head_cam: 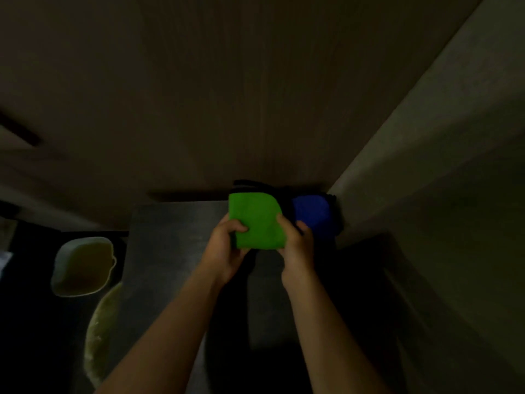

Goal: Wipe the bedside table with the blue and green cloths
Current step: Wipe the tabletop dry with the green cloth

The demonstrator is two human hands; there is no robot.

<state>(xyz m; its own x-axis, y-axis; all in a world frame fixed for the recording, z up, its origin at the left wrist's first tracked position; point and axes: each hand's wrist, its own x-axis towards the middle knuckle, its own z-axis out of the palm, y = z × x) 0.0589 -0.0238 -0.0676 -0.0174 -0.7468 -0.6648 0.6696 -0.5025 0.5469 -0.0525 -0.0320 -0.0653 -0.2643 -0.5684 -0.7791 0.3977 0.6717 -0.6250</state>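
No text, label, brand, number or sign can be read anywhere in this dim view. The green cloth (257, 221) and the blue cloth (312, 216) show plain colour with no tag or print that can be made out, and the dark bedside table (170, 251) and the pale bin (82, 265) beside it carry no legible marking
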